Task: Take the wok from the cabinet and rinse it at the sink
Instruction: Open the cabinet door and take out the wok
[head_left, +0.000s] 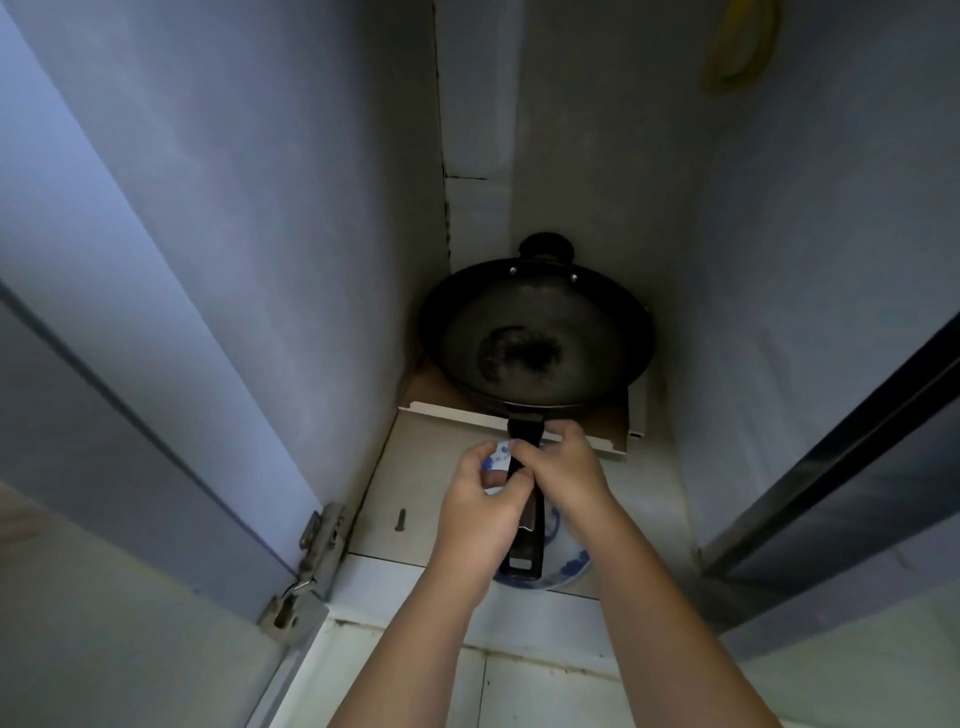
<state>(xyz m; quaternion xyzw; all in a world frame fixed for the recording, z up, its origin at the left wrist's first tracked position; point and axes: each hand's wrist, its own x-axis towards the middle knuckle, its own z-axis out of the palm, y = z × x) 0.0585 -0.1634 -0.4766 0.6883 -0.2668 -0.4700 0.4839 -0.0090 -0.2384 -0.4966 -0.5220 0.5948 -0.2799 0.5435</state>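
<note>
1. Two bare hands close on the long black handle (525, 499) of the round, dark metal wok (535, 338): the left hand (480, 506) has its fingers (511, 486) wrapped on it from the left, and the right hand (563, 475) clasps it from the right.
2. The wok sits deep inside the open cabinet, at the back, resting on a flat brown cardboard box (597, 421) with a pale edge.
3. Directly under the handle lies a white plate with blue pattern (569, 564). A low, dragging pull could probably knock or scrape it.
4. The box is loose beneath the wok, so it may slide forward with the pan and push the plate toward the cabinet lip.
5. The cabinet walls stand close on both sides, and a tilted lift could bump the rim against them.
6. The wok looks black and matte, with a worn, mottled patch at its centre, two bright rivets near the far rim and a small black helper handle (546, 248) behind them.
</note>
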